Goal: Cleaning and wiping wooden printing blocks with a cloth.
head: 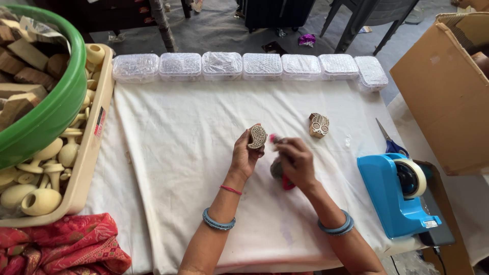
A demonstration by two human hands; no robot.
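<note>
Wooden printing block [257, 136] gripped in the left hand [245, 155], carved face toward the camera.
Its long axis stands nearly upright; right hand [295, 162] closed around a red brush [287, 182] over the white-clothed surface [178, 168].

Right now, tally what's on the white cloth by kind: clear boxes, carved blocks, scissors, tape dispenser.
Clear plastic boxes: 7
Carved wooden blocks: 2, one in the left hand, one lying on the cloth
Scissors: 1
Blue tape dispenser: 1
Total: 11
</note>
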